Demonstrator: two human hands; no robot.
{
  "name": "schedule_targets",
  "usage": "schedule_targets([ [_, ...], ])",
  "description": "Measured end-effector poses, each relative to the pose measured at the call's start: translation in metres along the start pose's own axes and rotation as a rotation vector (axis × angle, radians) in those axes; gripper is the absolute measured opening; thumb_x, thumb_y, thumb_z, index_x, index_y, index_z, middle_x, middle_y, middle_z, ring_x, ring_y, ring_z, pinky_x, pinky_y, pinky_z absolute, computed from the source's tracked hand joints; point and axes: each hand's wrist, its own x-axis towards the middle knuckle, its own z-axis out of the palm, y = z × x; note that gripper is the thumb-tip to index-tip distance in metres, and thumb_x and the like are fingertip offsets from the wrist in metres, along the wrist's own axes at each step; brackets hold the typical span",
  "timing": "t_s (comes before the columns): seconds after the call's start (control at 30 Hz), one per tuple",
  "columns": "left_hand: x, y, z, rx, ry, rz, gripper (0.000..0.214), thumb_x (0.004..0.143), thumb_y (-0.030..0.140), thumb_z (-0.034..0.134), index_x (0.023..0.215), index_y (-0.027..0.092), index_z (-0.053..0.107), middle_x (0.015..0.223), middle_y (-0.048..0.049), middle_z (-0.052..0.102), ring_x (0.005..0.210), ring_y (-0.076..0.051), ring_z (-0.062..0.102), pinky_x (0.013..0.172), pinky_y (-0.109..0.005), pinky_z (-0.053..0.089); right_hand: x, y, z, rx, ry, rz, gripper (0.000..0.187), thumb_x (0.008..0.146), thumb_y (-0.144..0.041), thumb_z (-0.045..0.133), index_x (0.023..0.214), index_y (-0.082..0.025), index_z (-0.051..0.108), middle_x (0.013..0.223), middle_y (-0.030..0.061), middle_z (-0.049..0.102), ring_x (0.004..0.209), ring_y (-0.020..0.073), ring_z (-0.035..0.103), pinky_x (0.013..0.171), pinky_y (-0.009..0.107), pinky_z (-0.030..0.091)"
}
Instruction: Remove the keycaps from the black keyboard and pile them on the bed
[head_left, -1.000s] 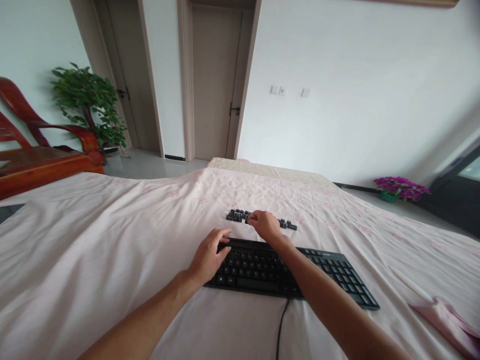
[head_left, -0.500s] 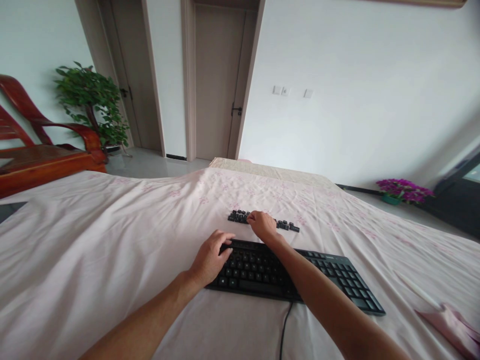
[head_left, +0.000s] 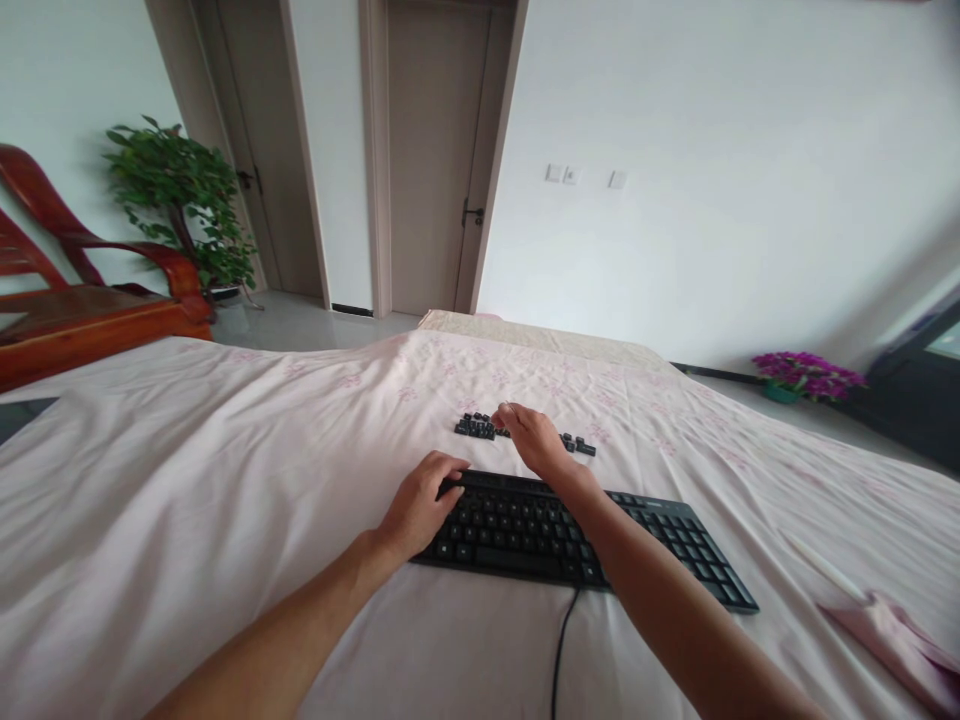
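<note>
A black keyboard [head_left: 517, 530] lies on the pink-flowered cloth, its cable running toward me. My left hand [head_left: 424, 505] grips the keyboard's upper left corner, thumb on the keys side and fingers over the back edge. Beyond the keyboard, loose black keycaps [head_left: 474, 428] sit in a cluster of short rows. Just over that cluster is my right hand [head_left: 534, 438], its thumb and fingers drawn together in a pinch. Whatever lies between those fingertips is too small to make out. The right forearm crosses above the keyboard and covers part of its keys.
Pale cloth [head_left: 262, 500] with folds covers the surface. At the right lies a pink fabric piece [head_left: 892, 635] beside a thin white stick [head_left: 825, 565]. A dark flat edge [head_left: 26, 415] shows at the left. Farther off stand a wooden chair [head_left: 97, 300] and potted plants.
My right hand has lifted slightly and shifted a little right over the keycaps, its fingers still pinched. The left hand stays on the keyboard corner. The view has tilted slightly.
</note>
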Motion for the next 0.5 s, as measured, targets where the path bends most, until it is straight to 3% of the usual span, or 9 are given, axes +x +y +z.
schedule_targets([
  [0.1,0.0,0.002,-0.001,0.037,-0.017,0.019,0.031,0.079,0.008,0.053,0.105,0.022,0.061,0.1,-0.0032,0.061,0.092,-0.016,0.058,0.088,-0.032,0.047,-0.017,-0.006,-0.019,0.007,0.026,-0.118,0.037,0.098,-0.032,0.032,0.092,-0.023,0.068,0.09,0.0033,0.07,0.086,0.0166,0.061,0.075,0.024,0.04],
  [0.17,0.0,0.005,-0.002,0.084,-0.034,0.028,0.029,0.08,0.01,0.054,0.105,0.023,0.062,0.1,-0.003,0.062,0.093,-0.017,0.058,0.088,-0.032,0.046,-0.028,-0.007,-0.025,0.121,0.038,-0.107,0.039,0.098,-0.032,0.031,0.09,-0.023,0.068,0.085,0.0015,0.069,0.077,0.0147,0.062,0.07,0.023,0.042],
  [0.23,0.0,0.01,-0.002,0.137,-0.049,0.025,0.026,0.08,0.012,0.056,0.102,0.023,0.063,0.1,-0.0027,0.063,0.094,-0.019,0.059,0.089,-0.034,0.045,-0.037,-0.007,-0.025,0.32,0.022,-0.072,0.04,0.097,-0.035,0.031,0.091,-0.021,0.068,0.081,0.0012,0.069,0.064,0.0117,0.06,0.063,0.022,0.043],
  [0.33,0.0,0.017,0.0,0.174,-0.069,-0.012,0.025,0.078,0.013,0.058,0.1,0.024,0.065,0.1,-0.0023,0.065,0.095,-0.02,0.06,0.089,-0.034,0.045,-0.048,-0.006,-0.019,0.552,-0.032,-0.043,0.031,0.09,-0.038,0.046,0.092,-0.017,0.069,0.077,0.0015,0.069,0.055,0.0103,0.057,0.057,0.022,0.045],
  [0.5,-0.001,0.025,0.007,0.147,-0.094,-0.075,0.026,0.076,0.014,0.061,0.1,0.024,0.067,0.1,-0.002,0.066,0.094,-0.02,0.061,0.088,-0.034,0.045,-0.059,-0.007,-0.01,0.629,-0.116,-0.05,0.019,0.081,-0.033,0.06,0.086,-0.018,0.07,0.073,0.0001,0.068,0.064,0.0125,0.061,0.061,0.022,0.047],
])
